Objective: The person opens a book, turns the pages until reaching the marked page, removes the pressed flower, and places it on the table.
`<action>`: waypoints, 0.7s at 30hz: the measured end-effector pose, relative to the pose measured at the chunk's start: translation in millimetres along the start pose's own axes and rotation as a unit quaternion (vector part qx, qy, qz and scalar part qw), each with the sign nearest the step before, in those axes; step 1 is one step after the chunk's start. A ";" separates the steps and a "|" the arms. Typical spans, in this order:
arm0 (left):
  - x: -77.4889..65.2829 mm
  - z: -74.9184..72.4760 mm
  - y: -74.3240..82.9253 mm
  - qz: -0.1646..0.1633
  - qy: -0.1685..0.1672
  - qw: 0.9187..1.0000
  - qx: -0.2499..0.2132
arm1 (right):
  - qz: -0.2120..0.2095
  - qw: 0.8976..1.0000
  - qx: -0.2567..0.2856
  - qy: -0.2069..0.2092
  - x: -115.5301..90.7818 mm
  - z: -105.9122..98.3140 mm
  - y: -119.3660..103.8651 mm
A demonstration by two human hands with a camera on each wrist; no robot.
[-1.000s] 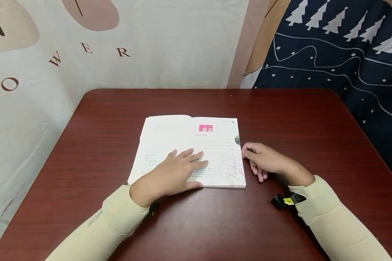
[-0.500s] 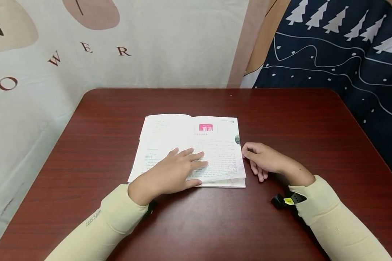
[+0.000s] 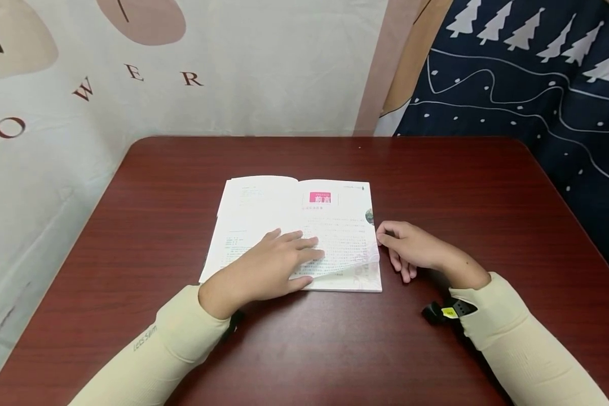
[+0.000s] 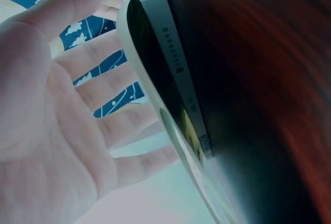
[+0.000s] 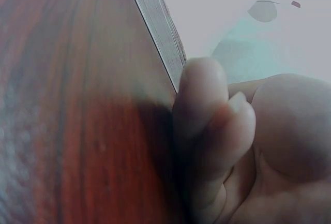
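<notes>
An open book [image 3: 259, 208] lies on the table, a pink heading block on its right page [image 3: 340, 231]. My left hand [image 3: 271, 265] rests over the middle and lower part of the spread, palm down with fingers spread. Its palm fills much of the left wrist view, beside the book's lower edge [image 4: 178, 63]. At the book's right edge my right hand [image 3: 413, 245] pinches the page edge between thumb and index finger, the other fingers hanging loosely. The page's lower right part bows up, showing the sheet beneath. In the right wrist view, fingertips [image 5: 204, 81] meet right at the page block [image 5: 155, 22].
The dark red wooden table [image 3: 172, 186] extends all around the book. A pale printed cloth [image 3: 274, 67] and a navy tree-patterned cloth [image 3: 512, 96] hang behind it. A black wrist strap [image 3: 438, 313] sits below the right sleeve.
The right page's lower edge has risen from lying flat into a curl, baring more of the sheet beneath. Both hands stay nearly in place.
</notes>
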State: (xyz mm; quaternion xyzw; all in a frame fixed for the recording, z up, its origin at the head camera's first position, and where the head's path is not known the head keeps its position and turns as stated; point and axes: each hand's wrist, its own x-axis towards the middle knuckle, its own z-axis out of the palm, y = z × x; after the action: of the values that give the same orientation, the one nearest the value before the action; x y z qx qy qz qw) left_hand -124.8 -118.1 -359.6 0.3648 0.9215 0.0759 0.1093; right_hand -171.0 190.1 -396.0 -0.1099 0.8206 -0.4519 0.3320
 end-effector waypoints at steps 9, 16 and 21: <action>-0.2 0.1 1.6 0.017 0.016 1.000 0.010 | -0.001 1.000 0.002 -0.001 -0.1 0.5 0.2; -0.4 1.5 1.5 0.013 0.034 0.999 0.005 | 0.000 1.000 -0.001 0.000 -0.4 0.8 1.2; 0.8 2.6 0.1 0.022 0.054 0.998 0.007 | -0.001 1.000 -0.002 0.000 -0.3 0.8 0.9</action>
State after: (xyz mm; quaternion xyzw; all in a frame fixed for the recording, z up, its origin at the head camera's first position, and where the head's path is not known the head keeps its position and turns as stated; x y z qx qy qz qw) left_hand -124.7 -117.3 -362.2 0.3811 0.9184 0.0911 0.0545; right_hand -170.2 190.3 -397.0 -0.1111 0.8214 -0.4509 0.3310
